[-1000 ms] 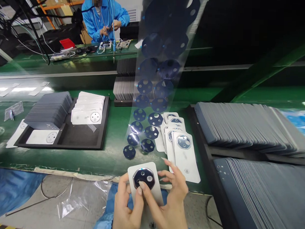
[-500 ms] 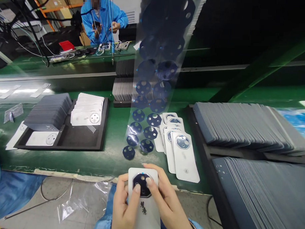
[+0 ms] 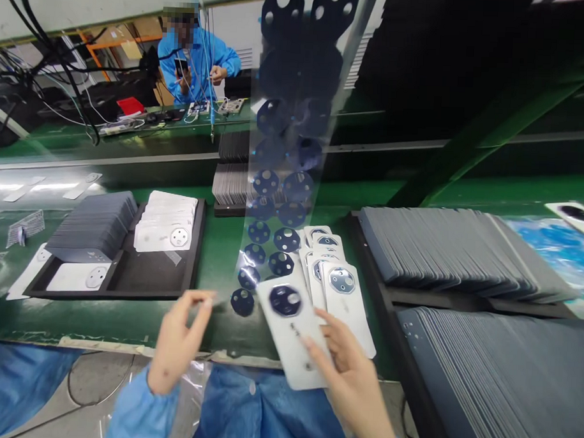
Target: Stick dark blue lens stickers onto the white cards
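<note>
My right hand [image 3: 351, 368] grips a white phone back cover [image 3: 297, 356] by its right edge, thumb on top, tilted above the table's front edge. A dark camera-area sticker [image 3: 285, 300] with holes sits on the cover's upper end. My left hand [image 3: 180, 339] is off to the left, apart from the cover. Its fingers point right and look slightly spread, a little blurred, with nothing seen between them. Just beyond both hands hangs a clear film strip [image 3: 316, 204] bearing dark round stickers in two columns. Right of it lies a fanned pile of white covers [image 3: 349, 310].
To the left, a black divided tray [image 3: 197, 254] holds grey sheets and white covers. Large black trays on the right carry dense rows of grey sheets [image 3: 463, 250]. Across the bench, a person in blue [image 3: 199, 62] holds a phone. Cables [image 3: 44, 38] hang at the upper left.
My left hand has let go of the cover and moved left. My right hand has lifted the cover forward and tilted it. The view has shifted slightly.
</note>
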The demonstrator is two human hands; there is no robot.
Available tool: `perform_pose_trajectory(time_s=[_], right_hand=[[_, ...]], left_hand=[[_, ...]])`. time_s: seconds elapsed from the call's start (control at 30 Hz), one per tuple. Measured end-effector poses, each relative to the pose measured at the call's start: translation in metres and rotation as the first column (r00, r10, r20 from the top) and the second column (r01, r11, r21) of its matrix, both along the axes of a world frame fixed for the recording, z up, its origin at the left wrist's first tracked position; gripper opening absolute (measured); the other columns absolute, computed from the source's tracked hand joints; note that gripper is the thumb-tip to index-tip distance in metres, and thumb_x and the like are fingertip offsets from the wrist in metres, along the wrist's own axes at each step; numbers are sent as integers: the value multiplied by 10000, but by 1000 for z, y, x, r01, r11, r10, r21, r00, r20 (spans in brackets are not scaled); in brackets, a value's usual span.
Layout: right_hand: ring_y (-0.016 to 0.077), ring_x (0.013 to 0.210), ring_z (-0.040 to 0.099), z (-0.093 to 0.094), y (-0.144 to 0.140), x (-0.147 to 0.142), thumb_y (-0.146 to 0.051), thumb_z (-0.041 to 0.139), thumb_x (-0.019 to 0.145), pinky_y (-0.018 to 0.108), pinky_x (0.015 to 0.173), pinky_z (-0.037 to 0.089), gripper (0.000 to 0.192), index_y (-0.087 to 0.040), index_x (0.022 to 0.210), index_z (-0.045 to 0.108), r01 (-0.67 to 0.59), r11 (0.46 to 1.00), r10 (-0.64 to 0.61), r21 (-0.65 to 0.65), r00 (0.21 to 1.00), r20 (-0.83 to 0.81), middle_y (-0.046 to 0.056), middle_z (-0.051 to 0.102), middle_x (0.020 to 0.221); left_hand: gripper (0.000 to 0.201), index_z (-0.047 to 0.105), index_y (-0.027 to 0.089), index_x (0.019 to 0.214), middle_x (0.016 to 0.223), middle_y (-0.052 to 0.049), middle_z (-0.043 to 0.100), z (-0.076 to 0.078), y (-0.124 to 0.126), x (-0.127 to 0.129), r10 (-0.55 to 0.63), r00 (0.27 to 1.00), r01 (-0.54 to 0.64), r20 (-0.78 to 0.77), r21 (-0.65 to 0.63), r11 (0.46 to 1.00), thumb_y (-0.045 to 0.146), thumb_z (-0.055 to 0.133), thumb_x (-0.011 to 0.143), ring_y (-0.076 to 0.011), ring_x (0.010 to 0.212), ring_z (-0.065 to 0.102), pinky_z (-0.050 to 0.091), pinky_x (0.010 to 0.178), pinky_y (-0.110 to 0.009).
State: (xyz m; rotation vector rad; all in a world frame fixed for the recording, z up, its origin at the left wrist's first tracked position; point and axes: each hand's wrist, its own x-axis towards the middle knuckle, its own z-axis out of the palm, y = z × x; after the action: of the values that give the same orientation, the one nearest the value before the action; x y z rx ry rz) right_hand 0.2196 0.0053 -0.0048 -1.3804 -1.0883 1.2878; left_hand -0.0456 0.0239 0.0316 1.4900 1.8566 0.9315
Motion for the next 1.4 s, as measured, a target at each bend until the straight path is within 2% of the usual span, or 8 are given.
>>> perform_pose_trajectory(time_s=[0.13, 0.23, 0.37, 0.47, 0.67, 0.93, 1.23, 1.4], right_hand=[[306, 969, 686, -14, 21, 44, -614, 686, 775, 425, 786, 565, 688, -220, 1329, 579, 241, 971, -236, 14, 939, 248, 126, 683, 1091], [349, 917, 678, -27, 35, 57, -665, 549, 839, 524, 804, 540, 732, -154, 1363, 568, 270, 954, -300, 133, 818, 491, 163, 692, 1037], [478, 1149, 570, -28, 38, 44, -589, 421, 951, 654, 917, 462, 773, 27, 1412, 480, 144, 841, -515, 521, 507, 691, 336, 566, 1254], [453, 1236, 525, -13, 26, 18, -397, 521, 976, 619, 955, 462, 616, -74, 1488, 406, -32, 767, -560, 641, 457, 691, 297, 511, 1354], [342, 1278, 497, 5, 11, -34, -186, 526, 976, 485, 1009, 477, 447, -115, 1414, 470, -442, 663, -318, 604, 565, 762, 210, 508, 1393], [302, 1296, 490, -4, 15, -44, -163, 481, 988, 457, 1029, 476, 364, -99, 1343, 532, -508, 626, -261, 592, 579, 772, 183, 531, 1401], [320, 1277, 540, -11, 29, -60, -178, 515, 980, 499, 1025, 478, 354, -114, 1327, 545, -502, 634, -271, 588, 568, 777, 187, 583, 1377], [343, 1327, 526, -18, 47, -70, -223, 465, 1011, 537, 1051, 476, 394, -68, 1371, 510, -547, 605, -266, 579, 546, 794, 200, 558, 1432]], left_hand=[[395, 598, 164, 1148, 1262, -171, 652, -11, 65, -85, 6, 955, 72, -298, 250, 966, 447, 610, 873, -323, 1224, 583, 394, 1096, -483], [648, 509, 129, 1318, 1530, -233, 409, -22, 112, -136, -84, 843, 191, -532, 149, 970, 422, 702, 773, -368, 1437, 371, 284, 1176, -528], [929, 431, 104, 1429, 1621, -286, 203, -35, 147, -167, -119, 787, 160, -605, 14, 987, 377, 825, 634, -433, 1498, 209, 188, 1194, -589], [821, 503, 166, 1371, 1620, -247, 260, -39, 152, -171, -105, 796, 127, -597, -6, 992, 430, 809, 657, -449, 1493, 214, 111, 1182, -655], [622, 598, 178, 1113, 1436, -174, 545, -28, 152, -161, -36, 864, 71, -501, 50, 996, 414, 848, 595, -395, 1397, 411, 136, 1205, -567], [447, 596, 220, 840, 779, -24, 682, 12, 114, -122, 183, 982, -189, 54, 143, 972, 592, 758, 651, -252, 837, 672, 517, 775, -349], [562, 767, 126, 897, 1038, -153, 764, -18, 59, -12, 67, 674, 213, 736, -281, 936, 604, 853, 614, -283, 1015, 682, 502, 916, -367], [474, 734, 125, 759, 714, -56, 732, -26, 55, 7, 119, 538, 340, 834, -345, 875, 529, 914, 589, -143, 635, 640, 475, 638, -243]])
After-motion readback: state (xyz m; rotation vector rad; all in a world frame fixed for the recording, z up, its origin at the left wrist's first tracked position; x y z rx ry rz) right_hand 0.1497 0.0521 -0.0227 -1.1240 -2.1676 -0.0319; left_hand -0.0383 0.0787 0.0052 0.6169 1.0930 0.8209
